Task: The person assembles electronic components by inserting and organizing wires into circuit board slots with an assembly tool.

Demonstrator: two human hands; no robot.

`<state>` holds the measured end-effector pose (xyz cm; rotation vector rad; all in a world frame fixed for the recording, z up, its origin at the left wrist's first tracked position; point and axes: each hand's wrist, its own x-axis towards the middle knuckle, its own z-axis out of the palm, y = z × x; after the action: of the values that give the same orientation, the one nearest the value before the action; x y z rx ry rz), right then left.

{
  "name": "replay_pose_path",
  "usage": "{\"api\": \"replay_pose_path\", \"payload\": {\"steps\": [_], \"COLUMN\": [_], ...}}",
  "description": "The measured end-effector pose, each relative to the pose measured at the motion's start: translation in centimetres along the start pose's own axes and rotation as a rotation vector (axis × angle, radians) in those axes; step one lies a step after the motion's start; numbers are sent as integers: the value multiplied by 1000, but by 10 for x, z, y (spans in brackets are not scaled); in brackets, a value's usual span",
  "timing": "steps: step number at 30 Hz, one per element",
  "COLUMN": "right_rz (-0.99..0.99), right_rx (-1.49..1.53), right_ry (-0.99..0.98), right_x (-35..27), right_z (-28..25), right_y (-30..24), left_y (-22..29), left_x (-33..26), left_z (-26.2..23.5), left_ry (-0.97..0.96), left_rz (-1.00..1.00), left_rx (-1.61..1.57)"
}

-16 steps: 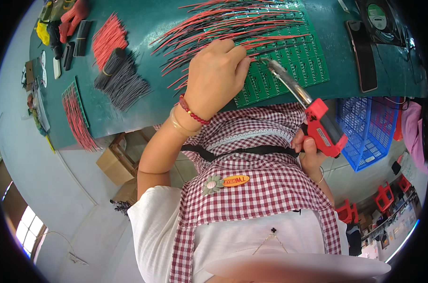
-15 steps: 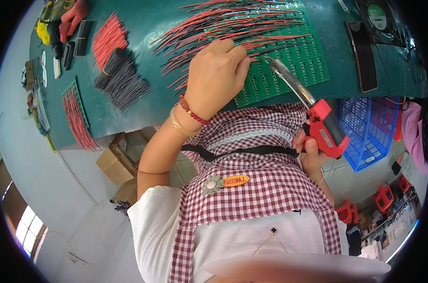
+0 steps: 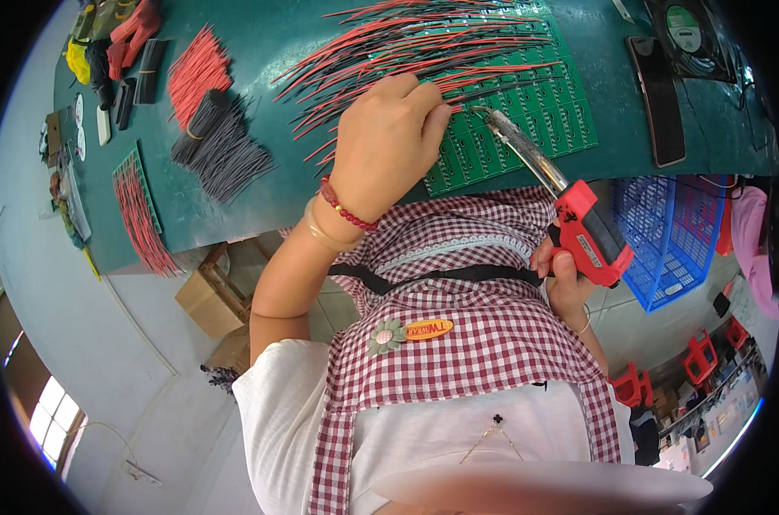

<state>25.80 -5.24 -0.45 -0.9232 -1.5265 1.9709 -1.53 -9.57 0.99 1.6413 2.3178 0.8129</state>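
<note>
My right hand (image 3: 565,279) is wrapped round the red and black handle of a soldering iron (image 3: 591,236). The metal tip points up and left, close above a green circuit board panel (image 3: 561,116). My left hand (image 3: 391,142), fingers pinched, rests over the left part of the panel; a short red wire end (image 3: 456,109) shows at its fingertips, just left of the iron's tip. The rest of that wire is hidden by the hand. Rows of red and black wires (image 3: 364,56) lie across the panel beyond my left hand.
To the left lie a bundle of red wires (image 3: 199,73), a heap of black wires (image 3: 226,154) and a smaller wired board (image 3: 141,210). A phone (image 3: 657,103) and a wire spool (image 3: 688,34) are at the right. Below the table's right edge stands a blue basket (image 3: 664,249).
The iron's tip has shifted slightly left, toward my left fingertips. My left hand has moved a little left; the panel and wires look nearly the same.
</note>
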Motion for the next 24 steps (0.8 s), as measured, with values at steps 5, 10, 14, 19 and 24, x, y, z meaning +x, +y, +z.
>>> {"api": "replay_pose_path", "payload": {"steps": [5, 10, 14, 19, 24], "right_rz": [-14, 2, 11, 0, 11], "right_rx": [13, 29, -7, 18, 11], "right_ry": [-21, -36, -39, -34, -44], "right_x": [1, -2, -2, 0, 0], "right_z": [0, -5, -6, -1, 1], "right_y": [-1, 3, 2, 1, 0], "left_y": [-4, -17, -8, -3, -2], "left_x": [-7, -15, -22, -20, -17], "left_z": [-6, -18, -19, -3, -4], "left_ry": [33, 281, 248, 76, 31], "left_rz": [-73, -93, 41, 25, 3], "left_rx": [10, 48, 78, 4, 75]}}
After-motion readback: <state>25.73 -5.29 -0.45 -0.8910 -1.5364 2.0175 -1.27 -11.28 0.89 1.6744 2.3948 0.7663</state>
